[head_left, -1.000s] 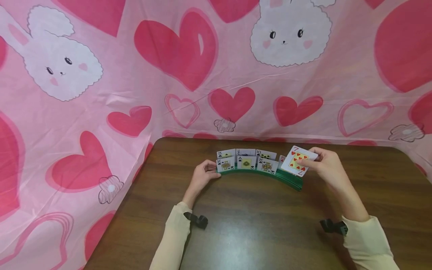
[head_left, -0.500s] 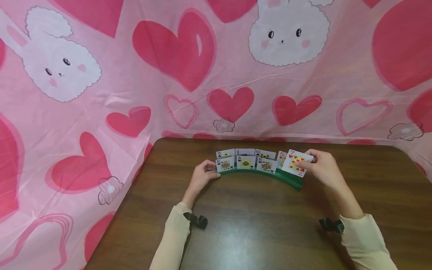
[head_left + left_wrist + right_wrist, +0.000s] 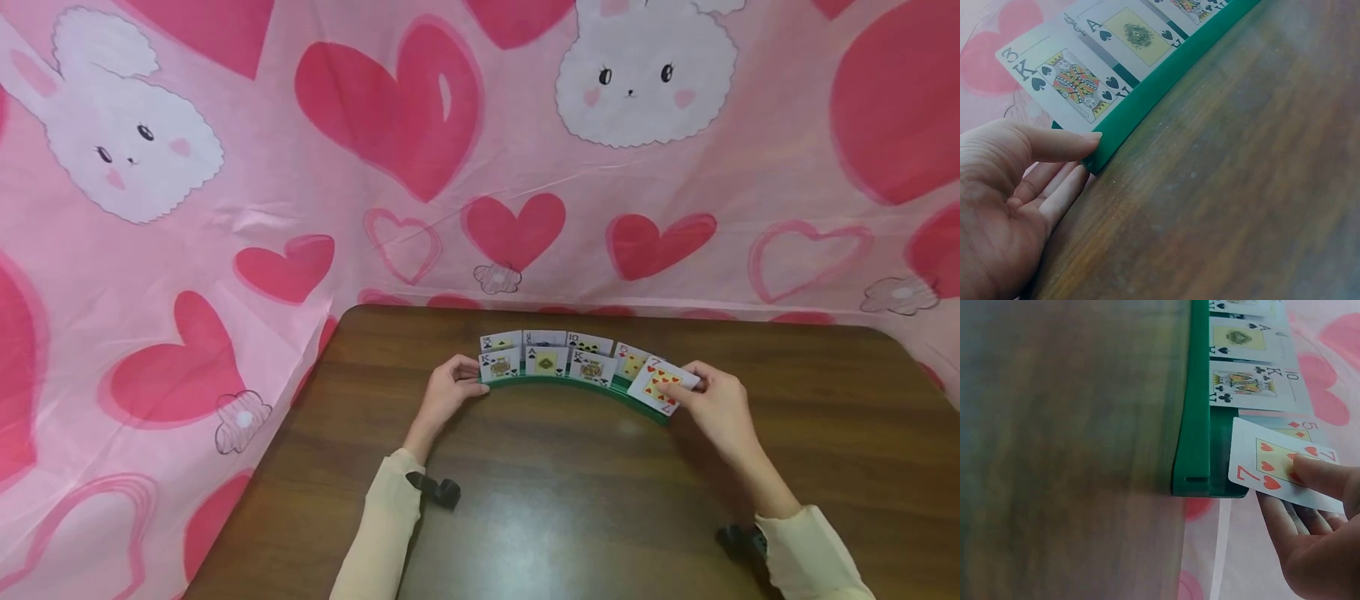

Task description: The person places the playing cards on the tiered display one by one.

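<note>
A curved green card holder (image 3: 543, 380) stands on the table with cards upright in two rows. Its front row has a king of spades (image 3: 1072, 87), an ace of spades (image 3: 1135, 37) and a king of clubs (image 3: 1241, 384). Behind them show a three, a jack, a ten (image 3: 590, 342) and a five of diamonds (image 3: 628, 364). My left hand (image 3: 447, 392) grips the holder's left end, thumb in front, fingers behind. My right hand (image 3: 718, 410) pinches a tilted seven of hearts (image 3: 1250, 447) over the holder's right end, partly covering the five. Whether it touches the holder, I cannot tell.
The brown wooden table (image 3: 570, 517) reaches well in front of the holder. Behind and to the left hangs a pink cloth (image 3: 540, 175) printed with hearts and rabbits. A black camera mount (image 3: 444, 492) sits at my left wrist.
My right hand has brought the seven of hearts down to the holder's right end and turned it clockwise. More of the five of diamonds now shows. My left hand has stayed in place.
</note>
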Available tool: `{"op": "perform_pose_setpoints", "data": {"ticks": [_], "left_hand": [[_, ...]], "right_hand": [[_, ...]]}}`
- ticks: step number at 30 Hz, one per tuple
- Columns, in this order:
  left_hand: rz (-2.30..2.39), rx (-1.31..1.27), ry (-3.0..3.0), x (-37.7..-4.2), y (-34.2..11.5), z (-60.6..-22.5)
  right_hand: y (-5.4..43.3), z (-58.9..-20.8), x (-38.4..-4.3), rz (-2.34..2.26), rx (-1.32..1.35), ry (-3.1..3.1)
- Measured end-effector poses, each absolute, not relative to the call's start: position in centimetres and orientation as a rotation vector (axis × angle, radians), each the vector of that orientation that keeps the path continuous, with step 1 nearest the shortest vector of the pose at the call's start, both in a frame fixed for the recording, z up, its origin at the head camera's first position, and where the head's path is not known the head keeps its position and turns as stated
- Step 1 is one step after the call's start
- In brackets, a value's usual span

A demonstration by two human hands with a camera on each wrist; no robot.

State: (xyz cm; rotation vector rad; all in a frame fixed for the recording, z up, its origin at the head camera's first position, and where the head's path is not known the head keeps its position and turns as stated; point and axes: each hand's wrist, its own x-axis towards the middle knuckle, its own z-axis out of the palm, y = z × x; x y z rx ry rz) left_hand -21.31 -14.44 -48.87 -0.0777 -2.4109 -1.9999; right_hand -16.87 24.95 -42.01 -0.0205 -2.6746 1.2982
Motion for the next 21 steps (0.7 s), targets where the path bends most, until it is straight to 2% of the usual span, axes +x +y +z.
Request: {"op": "perform_pose_setpoints", "data": {"ticks": [13, 21], "left_hand": [[-1.962, -0.079, -2.409, -21.3, -14.5, -49.2], [-1.981, -0.063, -2.416, -21.4, -14.5, -49.2]], "right_hand": [[23.8, -43.1, -17.0, 1.333, -0.079, -2.625], [23.1, -43.5, -17.0, 1.250, -0.012, -2.560]]}}
